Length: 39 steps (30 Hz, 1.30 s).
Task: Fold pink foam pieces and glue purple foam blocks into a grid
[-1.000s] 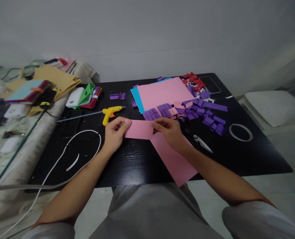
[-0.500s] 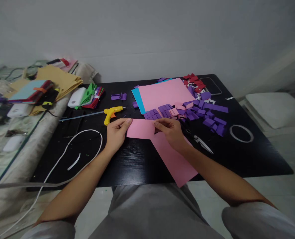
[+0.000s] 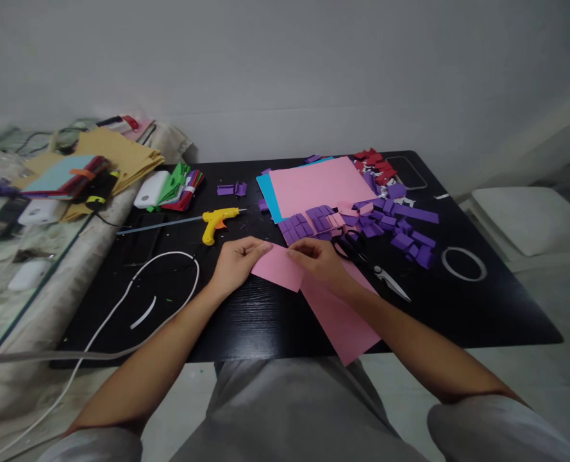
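Note:
A small pink paper rectangle is pinched between both hands above the black table. My left hand grips its upper left corner, thumb on top. At its upper right edge, my right hand pinches with thumb and fingertips. Beneath my right hand and forearm lies a larger pink sheet, partly hidden and reaching past the table's front edge. Black-handled scissors rest just right of my right hand. Beyond the hands are purple folded paper pieces set in rows.
A yellow glue gun lies left of centre, and a white cable loops nearby. Pink sheets over blue ones, loose purple pieces and red scraps sit at the back. A tape ring lies right.
Both hands have come closer together and slightly nearer to me. The small pink paper has tilted, its right end now lower. My view has shifted slightly.

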Each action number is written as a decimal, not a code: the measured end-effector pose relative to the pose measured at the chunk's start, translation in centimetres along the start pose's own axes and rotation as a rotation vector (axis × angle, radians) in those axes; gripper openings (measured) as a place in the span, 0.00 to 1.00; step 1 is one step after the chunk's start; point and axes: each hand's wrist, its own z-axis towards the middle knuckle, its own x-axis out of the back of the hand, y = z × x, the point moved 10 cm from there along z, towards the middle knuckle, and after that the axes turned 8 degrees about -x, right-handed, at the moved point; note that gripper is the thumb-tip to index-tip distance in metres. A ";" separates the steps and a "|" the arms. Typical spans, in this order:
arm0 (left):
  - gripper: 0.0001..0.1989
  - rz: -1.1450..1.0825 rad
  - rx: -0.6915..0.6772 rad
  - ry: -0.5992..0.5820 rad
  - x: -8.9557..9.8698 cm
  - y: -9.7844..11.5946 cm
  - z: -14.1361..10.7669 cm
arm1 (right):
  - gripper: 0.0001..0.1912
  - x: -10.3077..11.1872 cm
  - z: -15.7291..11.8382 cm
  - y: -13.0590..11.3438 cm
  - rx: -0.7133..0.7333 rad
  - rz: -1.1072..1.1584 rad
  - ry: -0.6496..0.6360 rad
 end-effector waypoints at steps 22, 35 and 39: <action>0.16 -0.069 0.015 -0.386 -3.8 0.1 -0.8 | 0.08 -0.8 -0.2 -0.1 0.037 -0.108 -0.080; 0.11 -0.059 0.020 -0.551 -5.4 -0.3 -2.0 | 0.03 -3.1 -0.5 0.9 -0.027 -0.166 -0.274; 0.10 -0.013 0.008 -0.565 -5.0 0.0 -2.0 | 0.03 -2.9 -0.6 1.5 -0.137 -0.132 -0.346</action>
